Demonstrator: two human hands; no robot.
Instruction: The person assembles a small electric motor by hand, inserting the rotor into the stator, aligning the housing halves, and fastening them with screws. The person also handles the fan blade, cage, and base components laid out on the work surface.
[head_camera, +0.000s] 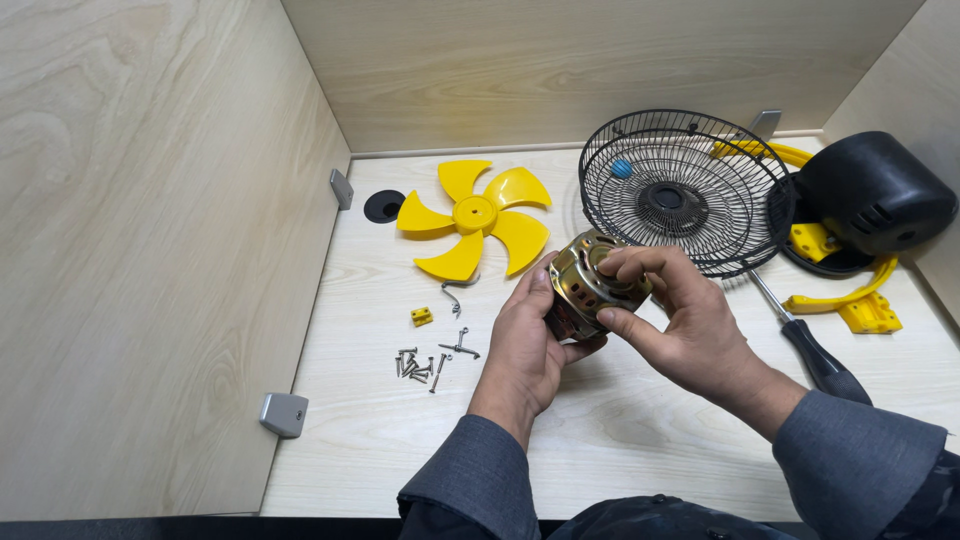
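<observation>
Now, motor: round brass-coloured metal fan motor (590, 283) held above my pale wooden bench (620, 420)
Left hand (525, 345): fingers wrapped under it
Right hand (680, 320): fingers pinching its top
Nearby: yellow plastic fan blade (478, 218), black wire grille (688, 190)

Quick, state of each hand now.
Left hand: closed around the fan motor, holding it from below.
Right hand: fingertips pinching the motor's top.

- The motor (585, 285) in my hands is brassy gold with silver metal edges.
- The fan blade (478, 217) is plain bright yellow.
- The grille (685, 190) is black wire, with one blue dot.
- The housing (872, 195) is glossy black.
- The screwdriver (815, 355) handle is black.
- The table (640, 430) is pale wood grain.
- My sleeves are grey-blue.
</observation>
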